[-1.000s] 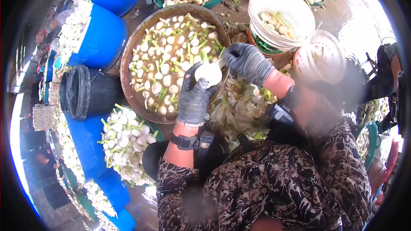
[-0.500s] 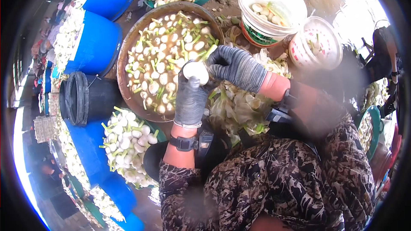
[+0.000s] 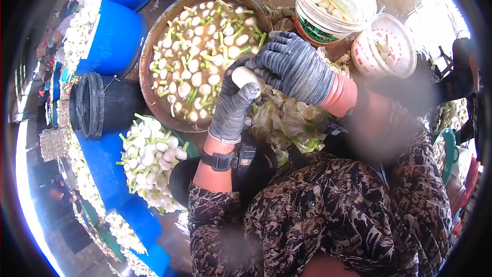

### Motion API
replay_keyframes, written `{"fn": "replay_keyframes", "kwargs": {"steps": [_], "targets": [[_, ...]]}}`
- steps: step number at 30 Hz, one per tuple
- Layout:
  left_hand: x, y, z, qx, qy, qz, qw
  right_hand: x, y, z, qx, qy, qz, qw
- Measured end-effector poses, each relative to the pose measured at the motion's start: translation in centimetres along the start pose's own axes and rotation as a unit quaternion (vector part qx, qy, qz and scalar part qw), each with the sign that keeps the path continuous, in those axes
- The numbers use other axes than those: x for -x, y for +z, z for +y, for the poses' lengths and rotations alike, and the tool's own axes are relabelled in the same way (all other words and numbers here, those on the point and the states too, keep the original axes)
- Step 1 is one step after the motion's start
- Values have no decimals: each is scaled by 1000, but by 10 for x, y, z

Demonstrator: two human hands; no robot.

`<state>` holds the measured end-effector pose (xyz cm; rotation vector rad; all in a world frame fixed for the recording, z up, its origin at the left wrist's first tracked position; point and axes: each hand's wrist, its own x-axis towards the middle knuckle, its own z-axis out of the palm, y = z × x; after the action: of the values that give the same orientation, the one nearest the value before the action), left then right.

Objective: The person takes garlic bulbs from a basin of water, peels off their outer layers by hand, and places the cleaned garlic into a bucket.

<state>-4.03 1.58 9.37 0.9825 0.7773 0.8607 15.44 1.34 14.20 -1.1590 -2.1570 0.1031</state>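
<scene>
My left hand [image 3: 231,100], in a grey glove, is wrapped round a white bulb [image 3: 246,78] over the right edge of a wide basin. My right hand [image 3: 300,66], gloved too, is curled against the bulb's far side; its fingertips are partly hidden, and I cannot make out what they pinch. Brown water with many bulbs and green stem pieces fills the round basin [image 3: 148,84]. Below my hands lies a heap of pale peeled skins [image 3: 287,123]. Trimmed bulbs with short green stems are piled [image 3: 151,161] left of my left forearm.
A white bucket [image 3: 333,18] with some bulbs stands beyond my right hand, beside a smaller white bucket [image 3: 384,46]. Black buckets [image 3: 105,105] and blue tubs [image 3: 115,36] line the left. Part of another person [image 3: 458,77] shows at the right edge.
The bulb has been tilted in my left hand. My right hand has gone from pulling at its stem side to closing over it, and the green stem no longer shows.
</scene>
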Motion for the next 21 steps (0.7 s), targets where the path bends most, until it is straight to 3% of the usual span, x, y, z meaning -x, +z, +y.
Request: {"fn": "replay_keyframes", "kwargs": {"steps": [3,4,6,7,9,11,12,13,15,16,17,18,19,20,21], "targets": [[4,5,2,15,-17,-17,1000,2,7,2,-8,25,-15,1000],[7,8,2,51,-25,-22,998,3,10,2,-52,77,-18,996],[0,1,6,-152,52,-79,984,5,14,4,-126,178,-42,975],[-3,1,7,-244,85,-102,961,8,17,8,-123,179,-48,975],[-2,4,8,-265,115,-115,950,13,23,12,-105,161,-10,981],[4,13,14,-42,-25,-73,996,10,11,5,-87,133,1,987],[7,14,22,-62,-128,-38,989,10,7,4,-61,101,-12,993],[8,15,20,-61,-130,-37,989,12,5,2,-34,68,-25,997],[5,17,12,-300,23,-51,952,15,13,6,-32,107,-27,993],[1,13,5,-415,144,-54,897,14,14,8,-82,193,-35,977],[1,16,2,-415,147,-57,896,14,16,15,-131,274,-41,952],[1,18,1,-426,188,-40,884,25,43,47,-257,283,-73,921],[1,19,1,-437,230,-21,869,26,38,48,-257,280,-70,922],[1,19,2,-456,232,-15,859,23,27,44,-262,166,-65,948],[0,17,1,-457,233,-13,858,24,15,36,-296,195,-123,927]]}}
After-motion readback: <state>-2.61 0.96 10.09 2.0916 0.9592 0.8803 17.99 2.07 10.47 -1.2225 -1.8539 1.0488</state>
